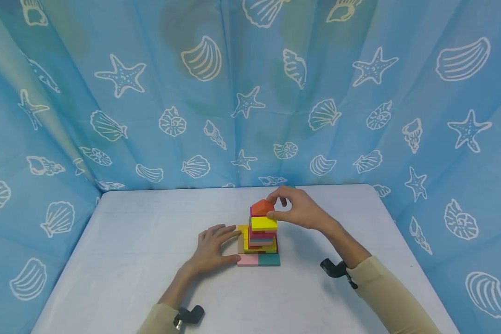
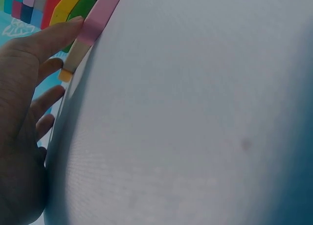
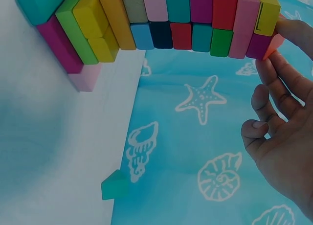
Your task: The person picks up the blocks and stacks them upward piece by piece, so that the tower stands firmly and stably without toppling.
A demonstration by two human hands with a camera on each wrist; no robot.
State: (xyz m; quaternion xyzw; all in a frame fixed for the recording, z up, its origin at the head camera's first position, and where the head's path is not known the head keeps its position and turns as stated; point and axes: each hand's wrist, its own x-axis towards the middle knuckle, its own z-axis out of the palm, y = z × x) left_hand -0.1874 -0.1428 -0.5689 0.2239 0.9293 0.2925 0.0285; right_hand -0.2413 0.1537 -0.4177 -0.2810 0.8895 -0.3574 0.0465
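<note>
A tower of colourful wooden blocks (image 1: pixel 262 239) stands on the table, built in stacked layers on a wider base. At its top sits an orange block (image 1: pixel 262 207) with slanted upper sides. My right hand (image 1: pixel 299 209) pinches this block between thumb and fingertips, just above a yellow block (image 1: pixel 264 224). In the right wrist view, the orange block (image 3: pixel 275 45) is mostly hidden behind the top layer. My left hand (image 1: pixel 212 247) lies low beside the base, fingers spread. Its thumb touches the pink block (image 2: pixel 100 19) at the base's near corner.
A small teal block (image 3: pixel 115 186) lies apart near the table's back edge, behind the tower. The white-covered table (image 1: pixel 150 232) meets a blue curtain (image 1: pixel 242 93) with shell and starfish prints behind and at both sides.
</note>
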